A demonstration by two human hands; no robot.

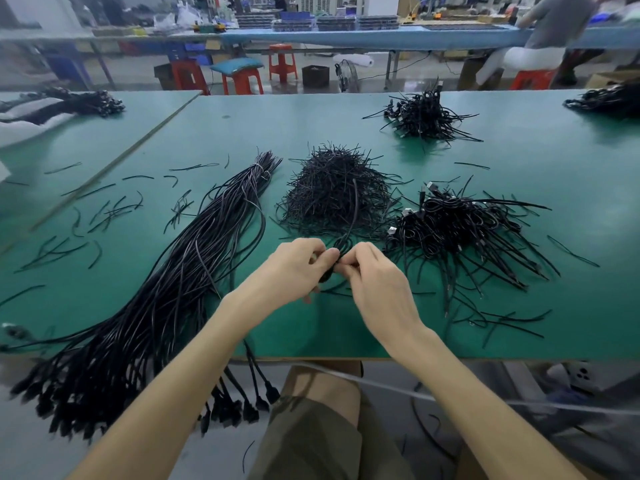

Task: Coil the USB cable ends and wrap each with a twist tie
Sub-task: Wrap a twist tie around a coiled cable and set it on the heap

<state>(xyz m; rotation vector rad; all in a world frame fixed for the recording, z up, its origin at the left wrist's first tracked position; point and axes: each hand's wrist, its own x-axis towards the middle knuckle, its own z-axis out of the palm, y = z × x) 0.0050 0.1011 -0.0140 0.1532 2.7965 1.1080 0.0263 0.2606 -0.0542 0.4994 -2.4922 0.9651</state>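
Observation:
My left hand (294,268) and my right hand (374,275) meet over the green table (519,323), both pinching one black USB cable (343,244) where it forms a small loop. Its free end runs up over the heap of black twist ties (332,192). A thin black tie seems to sit between my fingertips, mostly hidden. A long bundle of straight black cables (166,292) lies to the left, its plugs hanging off the front edge. Coiled cables (460,230) are piled to the right.
Another pile of coiled cables (426,114) sits at the far right centre, more at the right edge (609,98) and far left (79,102). Loose ties (110,213) scatter on the left. Red stools (242,79) and a seated person (550,32) are beyond the table.

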